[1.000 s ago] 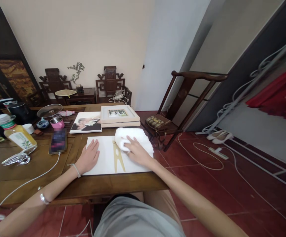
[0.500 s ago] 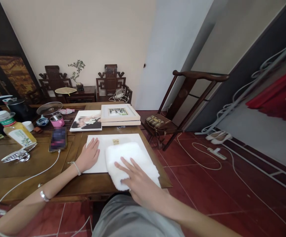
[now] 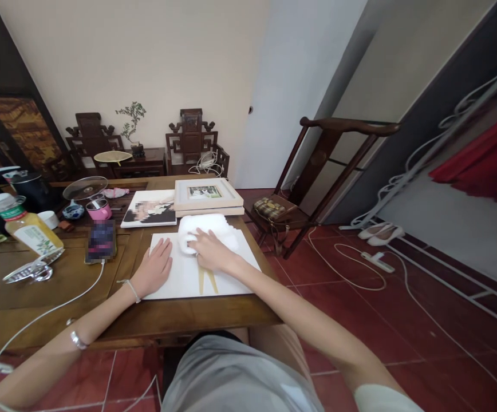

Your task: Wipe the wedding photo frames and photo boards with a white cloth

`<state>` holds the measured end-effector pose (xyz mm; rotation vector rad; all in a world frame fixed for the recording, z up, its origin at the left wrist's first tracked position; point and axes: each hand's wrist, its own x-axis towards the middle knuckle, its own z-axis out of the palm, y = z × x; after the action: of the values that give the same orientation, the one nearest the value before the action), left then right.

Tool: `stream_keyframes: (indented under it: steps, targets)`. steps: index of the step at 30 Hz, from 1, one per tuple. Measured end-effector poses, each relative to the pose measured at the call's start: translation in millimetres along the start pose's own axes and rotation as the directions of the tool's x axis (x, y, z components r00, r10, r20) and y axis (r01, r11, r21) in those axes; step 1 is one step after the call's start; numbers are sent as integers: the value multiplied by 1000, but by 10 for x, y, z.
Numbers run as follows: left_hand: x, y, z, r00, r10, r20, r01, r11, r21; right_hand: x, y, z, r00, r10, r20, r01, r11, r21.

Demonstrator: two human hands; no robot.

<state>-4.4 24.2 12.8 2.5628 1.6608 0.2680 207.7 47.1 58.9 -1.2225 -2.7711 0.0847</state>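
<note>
A flat white panel (image 3: 173, 283) lies near the table's front right corner, with two gold strips (image 3: 208, 280) showing on its face in a V. My left hand (image 3: 156, 266) rests flat on its left edge, fingers stretched out and holding nothing. Across the panel's far part sits a folded white towel (image 3: 214, 224). My right hand (image 3: 209, 249) presses on this towel, its fingers bent into the cloth. What lies beneath the towel is hidden.
Beyond the panel are a photo print (image 3: 149, 209) and stacked picture frames (image 3: 208, 197). A charging phone (image 3: 101, 240), pink mug (image 3: 99, 209), scissors (image 3: 34, 269) and yellow bottle (image 3: 34, 232) stand or lie left. A wooden chair (image 3: 317, 154) holding a bag (image 3: 269, 209) is right.
My right hand and the towel have moved away from me, from the panel's near right corner to its far part. The gold strips now show more. My left hand has stayed in place.
</note>
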Motion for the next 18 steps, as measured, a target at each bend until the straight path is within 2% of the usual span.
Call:
stream_keyframes:
  steps: [2,5,10,12,14,18]
  targets:
    - [0,-4,2,1000,-4,7,4,1000,-3,-33,-140,17,999,33,11,-32,998,-61]
    - [0,-14,21,1000,2,2,-2,1000,3,-284,-466,38,999,34,41,-29,992,-123]
    - [-3,-11,20,1000,12,-20,-12,1000,12,-867,-939,-76,984,-118,135,133,985,-112]
    - [-6,-11,7,1000,16,-6,-16,1000,14,-977,-983,-141,968,-185,168,201,976,-88]
    - [-9,-20,1,1000,28,2,-28,1000,8,-961,-928,-177,964,-208,164,217,975,-41]
    - [-7,-33,8,999,36,1,-36,999,4,-603,-640,-120,986,-118,121,116,993,21]
